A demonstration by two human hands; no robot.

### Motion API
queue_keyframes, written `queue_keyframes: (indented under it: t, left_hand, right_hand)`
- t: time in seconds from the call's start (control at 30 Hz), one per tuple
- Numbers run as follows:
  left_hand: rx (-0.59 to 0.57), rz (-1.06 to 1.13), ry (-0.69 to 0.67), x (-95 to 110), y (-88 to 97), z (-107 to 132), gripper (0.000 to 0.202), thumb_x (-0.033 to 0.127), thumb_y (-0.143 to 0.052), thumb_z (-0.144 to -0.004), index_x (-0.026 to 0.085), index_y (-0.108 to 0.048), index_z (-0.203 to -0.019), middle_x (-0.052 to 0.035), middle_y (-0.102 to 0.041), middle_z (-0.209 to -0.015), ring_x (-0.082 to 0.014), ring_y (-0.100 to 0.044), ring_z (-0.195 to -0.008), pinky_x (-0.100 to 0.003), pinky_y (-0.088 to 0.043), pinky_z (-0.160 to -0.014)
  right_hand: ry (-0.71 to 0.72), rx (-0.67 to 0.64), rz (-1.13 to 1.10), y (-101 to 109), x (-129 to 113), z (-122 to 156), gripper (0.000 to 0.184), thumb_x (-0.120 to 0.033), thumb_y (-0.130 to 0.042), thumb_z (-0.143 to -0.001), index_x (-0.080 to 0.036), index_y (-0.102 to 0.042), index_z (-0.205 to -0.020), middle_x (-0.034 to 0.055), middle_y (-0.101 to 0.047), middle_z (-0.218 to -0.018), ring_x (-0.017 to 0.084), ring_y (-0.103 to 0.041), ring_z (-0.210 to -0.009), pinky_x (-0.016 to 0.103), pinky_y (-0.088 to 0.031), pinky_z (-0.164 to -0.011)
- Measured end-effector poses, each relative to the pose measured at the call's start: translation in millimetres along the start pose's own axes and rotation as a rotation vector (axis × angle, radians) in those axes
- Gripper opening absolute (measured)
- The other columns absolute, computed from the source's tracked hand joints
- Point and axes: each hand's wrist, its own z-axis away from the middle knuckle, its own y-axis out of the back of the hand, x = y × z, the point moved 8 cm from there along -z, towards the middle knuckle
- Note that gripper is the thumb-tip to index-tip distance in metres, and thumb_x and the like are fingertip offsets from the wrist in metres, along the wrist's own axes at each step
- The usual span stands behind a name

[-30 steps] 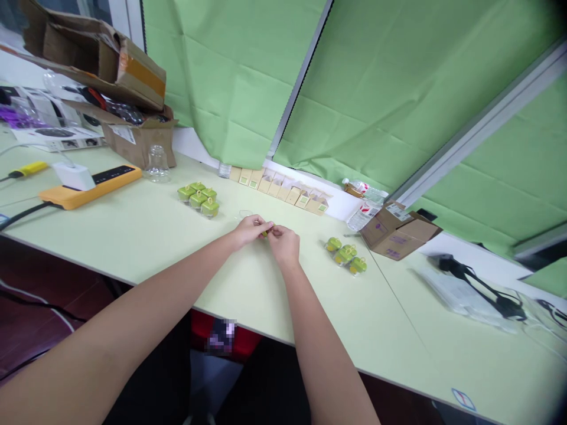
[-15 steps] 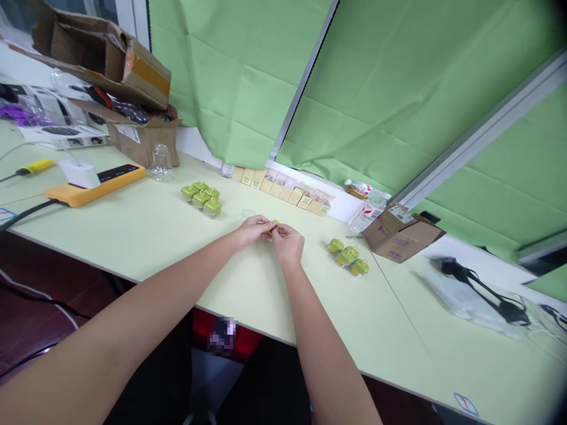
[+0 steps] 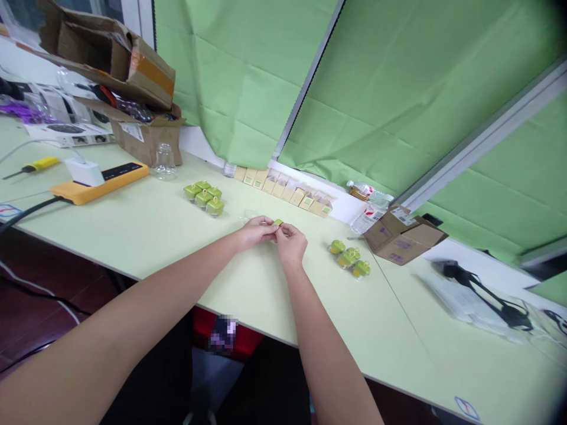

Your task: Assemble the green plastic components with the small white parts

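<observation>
My left hand [image 3: 256, 231] and my right hand [image 3: 290, 242] meet over the middle of the table, fingers closed on a small green lid [image 3: 278, 222]. The fingers cover most of it, so whatever is under the lid is hidden. Just behind my left hand lies a clear plastic piece [image 3: 248, 214]. To the left stands a cluster of small clear containers with green lids [image 3: 204, 198], each topped by a yellowish loop. A similar group of green-lidded containers [image 3: 349, 258] sits to the right of my right hand.
Small cardboard boxes [image 3: 283, 190] line the wall behind. On the left are an orange power strip [image 3: 100, 183], a clear jar [image 3: 164, 162] and stacked cartons [image 3: 146, 139]. An open carton [image 3: 403, 236], plastic bottles [image 3: 367, 215] and a black strap [image 3: 487, 295] lie right.
Both hands have stayed together, with the fingers shifted slightly and more of the green lid showing on top. The whole view has moved a little; the things on the table stay put.
</observation>
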Motion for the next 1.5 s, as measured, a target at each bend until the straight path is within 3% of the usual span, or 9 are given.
queue_keyframes:
  t: [0.3,0.43,0.6,0.73,1.0,1.3,1.5]
  left_hand:
    - [0.018,0.013,0.022,0.6,2.1,-3.9,0.02,0.029,-0.075,-0.081,0.013,-0.064,-0.087,-0.0086,-0.072,-0.089,-0.0191,-0.071,-0.083,-0.04,-0.054,-0.089]
    - [0.052,-0.028,-0.012,4.2,7.4,-3.4,0.022,0.023,-0.081,-0.073,0.01,-0.071,-0.086,-0.0102,-0.074,-0.089,-0.0188,-0.07,-0.086,-0.038,-0.052,-0.095]
    - [0.028,-0.068,-0.039,5.0,9.2,-4.3,0.035,0.03,-0.088,-0.061,0.008,-0.074,-0.085,-0.0105,-0.075,-0.09,-0.0203,-0.069,-0.088,-0.04,-0.05,-0.098]
    - [0.056,-0.125,-0.041,5.4,11.7,-5.1,0.033,0.03,-0.087,-0.061,0.008,-0.074,-0.082,-0.0093,-0.074,-0.086,-0.0193,-0.069,-0.085,-0.039,-0.051,-0.097]
    - [0.15,-0.244,-0.064,5.0,15.0,-6.8,0.008,0.018,-0.072,-0.074,0.012,-0.068,-0.072,-0.0043,-0.069,-0.073,-0.0155,-0.066,-0.07,-0.037,-0.055,-0.086]
    - [0.237,-0.388,-0.11,4.6,22.8,-10.0,0.012,0.024,-0.063,-0.081,0.015,-0.06,-0.073,-0.0032,-0.064,-0.07,-0.0146,-0.061,-0.062,-0.03,-0.051,-0.066]
    - [0.278,-0.313,-0.14,7.3,23.7,-10.4,0.013,0.024,-0.067,-0.08,0.015,-0.061,-0.073,-0.002,-0.063,-0.067,-0.0145,-0.061,-0.061,-0.032,-0.053,-0.069]
  right_hand:
    - [-0.001,0.019,-0.051,0.4,-2.2,-1.8,0.034,-0.045,-0.06,-0.078,-0.019,-0.074,-0.096,0.0049,-0.076,-0.09,0.017,-0.069,-0.072,0.028,-0.055,-0.07]
    - [-0.017,-0.02,-0.162,-0.9,-4.2,-0.9,0.034,-0.043,-0.062,-0.076,-0.016,-0.074,-0.093,0.0058,-0.075,-0.086,0.015,-0.065,-0.06,0.027,-0.054,-0.062]
    - [-0.025,-0.058,-0.214,-2.9,-0.8,-3.2,0.034,-0.042,-0.065,-0.073,-0.015,-0.074,-0.093,0.0058,-0.075,-0.086,0.015,-0.064,-0.059,0.027,-0.053,-0.06]
    - [-0.043,-0.07,-0.209,-3.2,3.1,-4.9,0.033,-0.04,-0.065,-0.073,-0.016,-0.075,-0.092,0.0054,-0.076,-0.087,0.014,-0.063,-0.058,0.027,-0.053,-0.06]
    - [-0.076,-0.133,-0.147,-9.4,4.6,-3.2,0.032,-0.038,-0.063,-0.074,-0.017,-0.076,-0.093,0.0022,-0.074,-0.076,0.015,-0.065,-0.06,0.026,-0.053,-0.06]
    - [-0.025,-0.173,-0.084,-8.5,-11.9,-0.1,0.03,-0.039,-0.062,-0.077,-0.021,-0.077,-0.095,0.002,-0.076,-0.09,0.014,-0.066,-0.061,0.025,-0.053,-0.061]
    - [0.027,-0.154,-0.035,-8.1,-12.6,-0.9,0.03,-0.038,-0.062,-0.077,-0.021,-0.077,-0.096,0.0015,-0.077,-0.09,0.015,-0.066,-0.064,0.026,-0.054,-0.064]
